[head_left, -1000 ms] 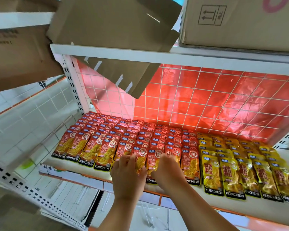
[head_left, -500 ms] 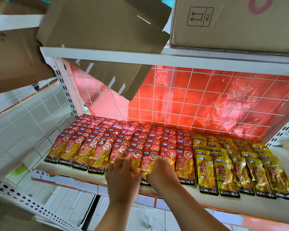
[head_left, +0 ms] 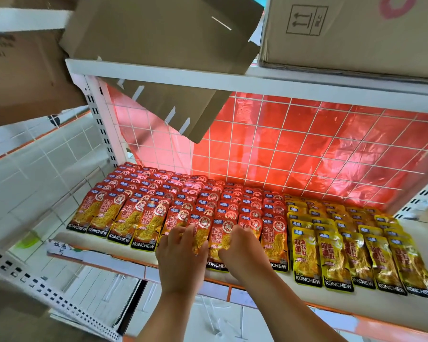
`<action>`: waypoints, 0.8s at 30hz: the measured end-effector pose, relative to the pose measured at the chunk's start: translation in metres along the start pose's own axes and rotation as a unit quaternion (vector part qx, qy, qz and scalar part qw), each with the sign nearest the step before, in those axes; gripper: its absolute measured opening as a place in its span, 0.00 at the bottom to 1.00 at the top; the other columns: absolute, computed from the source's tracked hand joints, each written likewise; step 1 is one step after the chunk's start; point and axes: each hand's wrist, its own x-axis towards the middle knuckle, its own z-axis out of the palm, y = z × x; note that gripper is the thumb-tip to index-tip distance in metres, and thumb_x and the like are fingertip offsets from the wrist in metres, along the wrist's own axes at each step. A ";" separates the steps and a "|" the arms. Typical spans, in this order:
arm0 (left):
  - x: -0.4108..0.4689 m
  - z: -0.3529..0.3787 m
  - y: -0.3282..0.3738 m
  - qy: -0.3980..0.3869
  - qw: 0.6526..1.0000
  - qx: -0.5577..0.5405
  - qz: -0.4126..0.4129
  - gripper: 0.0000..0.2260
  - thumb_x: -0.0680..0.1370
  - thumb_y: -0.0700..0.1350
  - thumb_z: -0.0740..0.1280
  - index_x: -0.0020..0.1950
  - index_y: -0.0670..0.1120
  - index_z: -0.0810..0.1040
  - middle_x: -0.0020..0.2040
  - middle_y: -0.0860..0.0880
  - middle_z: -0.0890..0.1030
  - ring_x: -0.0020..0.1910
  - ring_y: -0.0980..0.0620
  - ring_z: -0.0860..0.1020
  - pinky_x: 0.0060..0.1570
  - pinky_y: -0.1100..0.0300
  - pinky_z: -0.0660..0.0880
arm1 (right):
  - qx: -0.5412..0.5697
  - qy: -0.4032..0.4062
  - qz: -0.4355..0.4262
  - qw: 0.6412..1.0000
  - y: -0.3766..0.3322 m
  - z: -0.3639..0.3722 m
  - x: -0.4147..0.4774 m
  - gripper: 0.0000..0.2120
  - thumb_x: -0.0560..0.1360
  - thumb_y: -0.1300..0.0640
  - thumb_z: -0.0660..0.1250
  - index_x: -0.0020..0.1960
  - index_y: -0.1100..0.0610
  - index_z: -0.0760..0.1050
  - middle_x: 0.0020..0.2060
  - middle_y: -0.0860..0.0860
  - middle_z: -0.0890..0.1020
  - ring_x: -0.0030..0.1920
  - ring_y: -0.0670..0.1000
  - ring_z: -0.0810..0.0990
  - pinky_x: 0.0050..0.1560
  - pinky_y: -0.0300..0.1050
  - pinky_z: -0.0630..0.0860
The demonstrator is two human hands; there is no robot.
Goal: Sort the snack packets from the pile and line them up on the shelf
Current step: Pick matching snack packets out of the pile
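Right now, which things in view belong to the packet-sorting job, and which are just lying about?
Job: red packets, yellow packets, shelf, left hand and right hand, both on the front red row.
Lying about: cardboard box, slotted cardboard sheet overhead, wire grid back.

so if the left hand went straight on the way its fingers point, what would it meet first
Most likely the left hand would ride onto the overlapping red packets stacked just behind the front one it touches; the wire grid lies well beyond, though depth is hard to judge.
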 end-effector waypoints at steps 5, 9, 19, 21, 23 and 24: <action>0.001 -0.007 0.005 0.003 1.000 -0.014 -0.008 0.18 0.71 0.55 0.71 0.57 0.48 0.84 0.53 0.47 0.83 0.49 0.40 0.80 0.46 0.48 0.77 | 0.011 0.007 -0.016 1.000 0.004 -0.012 -0.002 0.11 0.72 0.53 0.69 0.47 0.53 0.67 0.42 0.50 0.73 0.34 0.50 0.70 0.30 0.43 0.62; 0.007 -0.024 0.024 -0.003 0.999 -0.025 -0.024 0.20 0.73 0.59 0.64 0.59 0.51 0.83 0.56 0.49 0.82 0.55 0.42 0.79 0.53 0.45 0.76 | 0.038 0.027 -0.023 0.999 0.007 -0.046 -0.003 0.07 0.71 0.52 0.68 0.44 0.51 0.70 0.38 0.51 0.77 0.34 0.51 0.75 0.31 0.43 0.67; 0.062 -0.094 0.205 0.038 0.984 -0.092 0.147 0.21 0.75 0.56 0.65 0.66 0.51 0.81 0.58 0.49 0.82 0.57 0.43 0.77 0.58 0.48 0.72 | 0.060 0.187 -0.143 0.970 0.027 -0.231 -0.036 0.10 0.73 0.52 0.71 0.53 0.52 0.76 0.53 0.51 0.79 0.48 0.53 0.78 0.46 0.45 0.73; 0.068 -0.110 0.255 0.049 0.973 -0.118 0.190 0.22 0.76 0.56 0.64 0.67 0.50 0.80 0.59 0.49 0.82 0.58 0.43 0.78 0.59 0.50 0.70 | 0.062 0.232 -0.169 0.956 0.037 -0.280 -0.054 0.11 0.73 0.53 0.72 0.54 0.54 0.78 0.52 0.51 0.81 0.49 0.54 0.79 0.47 0.46 0.74; 0.067 -0.125 0.315 0.064 0.960 -0.142 0.232 0.22 0.76 0.56 0.64 0.66 0.48 0.81 0.60 0.48 0.82 0.58 0.42 0.79 0.61 0.50 0.71 | 0.052 0.270 -0.180 0.945 0.056 -0.334 -0.079 0.12 0.73 0.53 0.72 0.54 0.54 0.79 0.50 0.52 0.82 0.46 0.54 0.79 0.43 0.45 0.70; 0.061 -0.134 0.351 0.071 0.954 -0.149 0.251 0.22 0.76 0.56 0.64 0.66 0.48 0.81 0.60 0.47 0.83 0.59 0.42 0.79 0.62 0.49 0.72 | 0.045 0.289 -0.182 0.939 0.071 -0.364 -0.097 0.11 0.72 0.53 0.71 0.53 0.54 0.78 0.48 0.52 0.83 0.44 0.54 0.78 0.41 0.44 0.68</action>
